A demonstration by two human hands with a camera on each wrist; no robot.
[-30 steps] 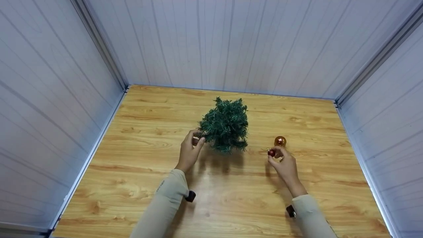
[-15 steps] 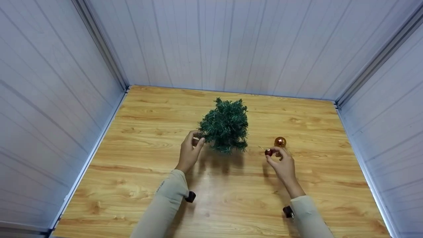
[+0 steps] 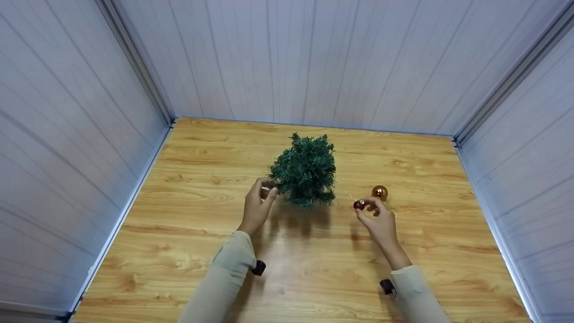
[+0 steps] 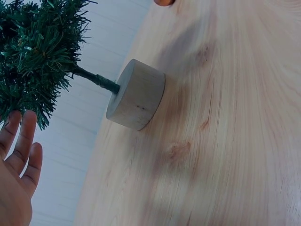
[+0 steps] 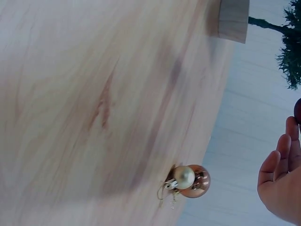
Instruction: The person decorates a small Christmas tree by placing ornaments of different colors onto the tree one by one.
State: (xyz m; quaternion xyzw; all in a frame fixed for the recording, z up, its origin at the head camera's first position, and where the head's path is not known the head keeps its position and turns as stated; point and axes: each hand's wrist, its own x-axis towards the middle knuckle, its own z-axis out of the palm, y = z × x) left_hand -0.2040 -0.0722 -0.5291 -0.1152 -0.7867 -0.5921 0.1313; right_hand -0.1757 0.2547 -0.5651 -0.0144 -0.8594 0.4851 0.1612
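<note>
A small green artificial Christmas tree (image 3: 305, 170) stands upright mid-table; its round wooden base (image 4: 137, 94) shows in the left wrist view. My left hand (image 3: 258, 204) is at its left side, thumb and fingers curved onto the tip of a lower branch. To the right of the tree, my right hand (image 3: 380, 222) pinches a small dark red bauble (image 3: 358, 204) between thumb and fingertips, above the table. A thin gold string sticks out from the bauble toward the tree. In the right wrist view only an edge of the red bauble (image 5: 297, 112) shows.
A shiny copper-orange bauble (image 3: 380, 192) lies just behind my right hand. Beside it the right wrist view shows a smaller pale gold bauble (image 5: 184, 177) with a string loop. Light panel walls (image 3: 287, 63) enclose the wooden table (image 3: 188, 269) at the back and both sides.
My right hand has moved a little left toward the tree with the red bauble, and the bauble's string now points up-left. The left hand and tree have stayed put.
</note>
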